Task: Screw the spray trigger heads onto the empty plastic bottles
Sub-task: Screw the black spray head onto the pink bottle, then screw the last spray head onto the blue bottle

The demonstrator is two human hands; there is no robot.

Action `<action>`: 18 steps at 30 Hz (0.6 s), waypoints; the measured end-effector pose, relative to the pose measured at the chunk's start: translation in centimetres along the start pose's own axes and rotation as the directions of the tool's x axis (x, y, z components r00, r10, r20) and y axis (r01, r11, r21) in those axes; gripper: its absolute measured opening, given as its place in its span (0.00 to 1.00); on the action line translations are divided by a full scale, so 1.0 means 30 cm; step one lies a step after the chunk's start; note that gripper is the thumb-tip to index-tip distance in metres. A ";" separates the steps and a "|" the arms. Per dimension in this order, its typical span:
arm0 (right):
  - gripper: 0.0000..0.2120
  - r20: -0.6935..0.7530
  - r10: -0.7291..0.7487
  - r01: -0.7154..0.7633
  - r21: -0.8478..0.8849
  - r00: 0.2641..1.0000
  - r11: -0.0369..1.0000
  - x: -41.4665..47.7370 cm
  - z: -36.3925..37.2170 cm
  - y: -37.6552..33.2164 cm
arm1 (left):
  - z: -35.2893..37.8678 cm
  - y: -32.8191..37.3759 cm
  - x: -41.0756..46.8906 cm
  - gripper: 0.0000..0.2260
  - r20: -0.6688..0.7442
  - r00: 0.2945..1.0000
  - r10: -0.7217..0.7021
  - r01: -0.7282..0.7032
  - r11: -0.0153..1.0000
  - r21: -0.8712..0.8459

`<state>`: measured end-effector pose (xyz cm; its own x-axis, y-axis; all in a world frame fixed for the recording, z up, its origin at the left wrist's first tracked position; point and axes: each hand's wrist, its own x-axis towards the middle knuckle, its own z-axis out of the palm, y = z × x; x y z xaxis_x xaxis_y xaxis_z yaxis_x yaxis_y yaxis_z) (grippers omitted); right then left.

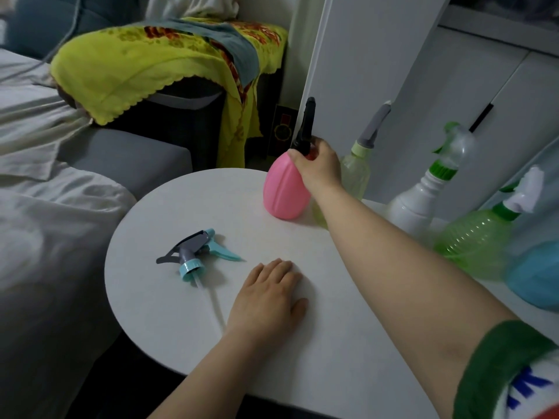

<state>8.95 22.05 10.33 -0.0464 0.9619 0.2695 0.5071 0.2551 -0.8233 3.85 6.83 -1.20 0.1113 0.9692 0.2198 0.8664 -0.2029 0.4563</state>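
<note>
A pink bottle (282,192) with a black spray head (305,128) stands upright at the far side of the round white table (181,328). My right hand (317,166) grips its neck just under the head. A loose grey and teal trigger head (196,252) with a clear dip tube lies on the table's left part. My left hand (269,300) rests flat on the table to the right of that head, fingers apart, holding nothing. A blue bottle (535,276) with no visible head sits at the right edge.
Along the right stand a pale green bottle (358,170) with a grey head, a white bottle (414,207) with a green-trimmed clear head, and a green ribbed bottle (475,240) with a white head. A bed and yellow cloth lie left; white cabinet doors stand behind.
</note>
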 end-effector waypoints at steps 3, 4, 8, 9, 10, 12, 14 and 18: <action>0.26 0.000 0.094 -0.093 0.063 0.996 0.994 -0.042 -0.010 -0.005 | 0.000 0.001 -0.003 0.20 -0.010 1.000 0.005 -0.004 1.000 0.003; 0.27 -0.001 0.126 -0.126 0.076 0.992 0.989 -0.065 -0.012 -0.005 | -0.004 0.000 -0.002 0.20 -0.018 1.000 0.005 -0.005 1.000 -0.009; 0.24 0.001 0.082 -0.082 0.087 0.997 0.993 -0.182 -0.049 -0.007 | -0.045 0.006 0.009 0.13 -0.108 0.993 -0.046 0.025 0.981 -0.190; 0.21 0.021 0.061 -0.062 0.086 0.998 0.994 -0.211 -0.065 -0.006 | -0.057 0.009 0.007 0.11 -0.118 0.988 -0.100 0.063 0.958 -0.279; 0.20 0.043 0.050 -0.053 0.082 0.998 0.995 -0.238 -0.082 -0.003 | -0.069 0.011 0.004 0.09 -0.115 0.981 -0.158 0.103 0.920 -0.379; 0.16 0.080 0.047 -0.052 0.061 0.996 0.997 -0.280 -0.109 0.003 | -0.095 0.016 -0.006 0.08 -0.125 0.966 -0.227 0.125 0.832 -0.541; 0.13 0.104 0.052 -0.056 0.030 0.993 0.998 -0.308 -0.122 0.011 | -0.129 0.021 -0.020 0.07 -0.195 0.956 -0.220 0.071 0.817 -0.573; 0.10 0.184 0.095 -0.096 -0.004 0.978 0.995 -0.346 -0.107 0.019 | -0.228 -0.003 -0.061 0.07 -0.341 0.917 -0.206 -0.016 0.836 -0.548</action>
<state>12.48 11.89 8.67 -0.1554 0.9834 0.0937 0.5123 0.1614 -0.8435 0.24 4.13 4.25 -0.2423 0.8832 0.4015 0.4563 -0.2615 0.8505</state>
